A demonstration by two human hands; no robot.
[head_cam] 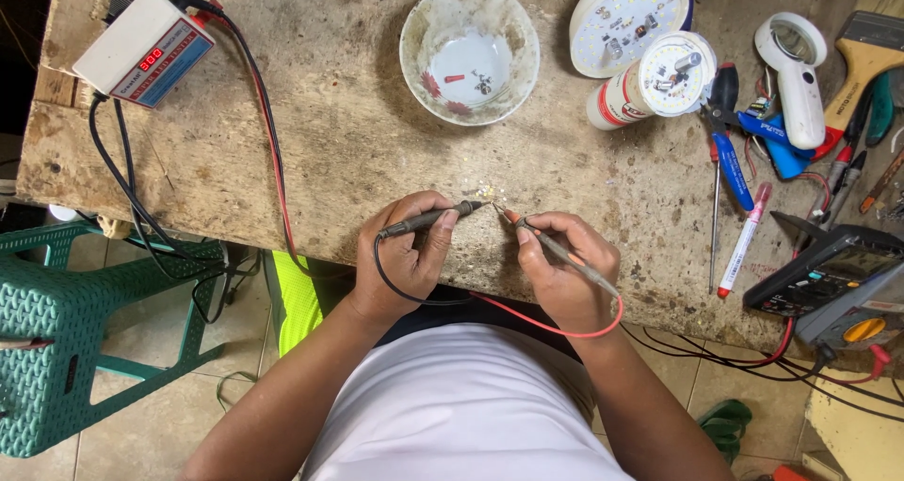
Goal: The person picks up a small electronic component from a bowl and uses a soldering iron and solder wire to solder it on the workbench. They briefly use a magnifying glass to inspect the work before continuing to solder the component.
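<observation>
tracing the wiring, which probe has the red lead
The probe in the right hand: the red-lead probe trails a red wire, while the black-lead probe in the left hand trails a black one.

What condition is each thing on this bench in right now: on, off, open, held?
Left hand: grips the black probe.
Right hand: grips the red probe.
White tester box: on, red digits lit.
Bowl: upright, few small parts inside.
Bulbs: covers off, boards exposed.

tiny parts (489, 192) under probe tips unreadable, multimeter (829, 279) edge-cropped
</observation>
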